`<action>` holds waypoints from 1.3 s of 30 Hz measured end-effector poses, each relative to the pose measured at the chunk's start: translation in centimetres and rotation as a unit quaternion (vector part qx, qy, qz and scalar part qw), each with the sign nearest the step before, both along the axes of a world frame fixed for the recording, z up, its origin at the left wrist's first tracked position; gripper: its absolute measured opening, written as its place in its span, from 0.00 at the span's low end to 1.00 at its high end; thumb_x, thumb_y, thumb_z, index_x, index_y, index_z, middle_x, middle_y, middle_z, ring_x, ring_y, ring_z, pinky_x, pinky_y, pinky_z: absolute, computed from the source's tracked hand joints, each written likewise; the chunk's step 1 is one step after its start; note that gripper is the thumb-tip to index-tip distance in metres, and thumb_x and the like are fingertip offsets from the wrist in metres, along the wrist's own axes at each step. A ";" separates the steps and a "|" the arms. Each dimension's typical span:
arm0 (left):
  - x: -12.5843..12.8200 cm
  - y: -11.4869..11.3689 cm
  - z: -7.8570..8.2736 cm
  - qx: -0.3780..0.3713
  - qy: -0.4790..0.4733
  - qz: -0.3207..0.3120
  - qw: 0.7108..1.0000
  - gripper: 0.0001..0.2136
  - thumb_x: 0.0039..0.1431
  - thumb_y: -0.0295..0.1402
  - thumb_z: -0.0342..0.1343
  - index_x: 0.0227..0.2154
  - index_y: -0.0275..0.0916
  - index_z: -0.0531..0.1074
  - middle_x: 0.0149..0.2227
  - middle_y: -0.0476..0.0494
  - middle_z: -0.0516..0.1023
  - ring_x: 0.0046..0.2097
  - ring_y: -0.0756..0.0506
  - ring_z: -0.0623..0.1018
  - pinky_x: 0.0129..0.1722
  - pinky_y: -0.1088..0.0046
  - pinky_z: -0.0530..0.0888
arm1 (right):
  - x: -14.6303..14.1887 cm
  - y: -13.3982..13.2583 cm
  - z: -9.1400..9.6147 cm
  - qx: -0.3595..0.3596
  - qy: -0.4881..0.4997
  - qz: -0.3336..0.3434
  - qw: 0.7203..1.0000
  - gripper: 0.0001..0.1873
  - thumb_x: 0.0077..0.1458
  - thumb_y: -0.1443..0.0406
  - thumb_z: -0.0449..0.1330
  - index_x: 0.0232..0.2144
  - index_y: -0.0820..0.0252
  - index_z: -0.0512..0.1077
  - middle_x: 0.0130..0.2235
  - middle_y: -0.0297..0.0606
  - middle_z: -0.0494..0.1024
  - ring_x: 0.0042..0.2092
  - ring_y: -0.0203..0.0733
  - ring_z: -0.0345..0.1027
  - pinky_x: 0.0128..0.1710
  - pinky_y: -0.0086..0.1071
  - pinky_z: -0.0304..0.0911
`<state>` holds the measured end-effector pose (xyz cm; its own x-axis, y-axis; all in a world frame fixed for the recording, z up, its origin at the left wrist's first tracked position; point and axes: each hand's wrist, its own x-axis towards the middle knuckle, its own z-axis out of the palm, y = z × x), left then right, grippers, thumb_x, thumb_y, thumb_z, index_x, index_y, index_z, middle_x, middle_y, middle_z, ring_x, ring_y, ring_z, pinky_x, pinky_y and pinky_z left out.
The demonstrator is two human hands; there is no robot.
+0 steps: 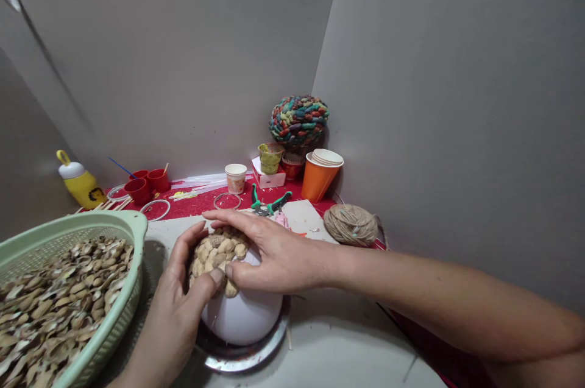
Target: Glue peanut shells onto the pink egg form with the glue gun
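Observation:
A smooth white ball (249,318) rests on a round silver tray (237,365). Tan peanut shells (223,248) cover its upper left part, packed side by side. My left hand (178,299) curves round the left side of the shells, thumb pressed on one near the front. From the right, my right hand (278,254) arches over the top, its fingers behind the shells and its thumb against a shell beside my left thumb. Both hands hold the ball between them. The far side of the ball is hidden behind my fingers.
At left stands a green basket (139,223) of empty shells (64,306). Behind are green-handled pliers (269,204), red cups (139,190), paper cups (236,179), an orange cup (317,181), a twine ball (350,225), a colourful shell-covered ball (299,120) and a yellow bottle (82,187).

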<state>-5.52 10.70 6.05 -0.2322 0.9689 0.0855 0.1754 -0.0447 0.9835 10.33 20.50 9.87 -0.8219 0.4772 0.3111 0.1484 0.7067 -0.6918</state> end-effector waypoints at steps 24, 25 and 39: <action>0.6 -0.2 0.1 0.007 -0.146 0.040 0.988 0.28 0.62 0.54 0.46 0.58 0.43 0.66 0.63 0.43 0.67 0.66 0.38 0.61 0.66 0.59 0.55 | -0.2 0.1 0.0 -0.021 -0.003 -0.013 1.000 0.32 0.58 0.57 0.58 0.62 0.60 0.59 0.54 0.47 0.72 0.54 0.47 0.68 0.53 0.44 0.63; 0.6 -0.2 0.1 0.005 -0.155 0.040 0.987 0.29 0.61 0.55 0.45 0.58 0.43 0.66 0.63 0.42 0.67 0.66 0.37 0.61 0.66 0.58 0.55 | -0.2 0.1 -0.1 0.000 -0.001 -0.014 1.000 0.32 0.58 0.57 0.58 0.62 0.61 0.59 0.55 0.47 0.72 0.54 0.47 0.67 0.53 0.44 0.63; -0.7 0.2 -0.8 0.102 -0.155 0.073 0.980 0.28 0.62 0.53 0.46 0.61 0.48 0.65 0.66 0.48 0.62 0.69 0.41 0.55 0.68 0.58 0.47 | -0.6 1.0 -0.7 -0.059 0.017 -0.032 0.998 0.32 0.65 0.48 0.44 0.62 0.59 0.59 0.55 0.47 0.72 0.57 0.49 0.65 0.57 0.46 0.59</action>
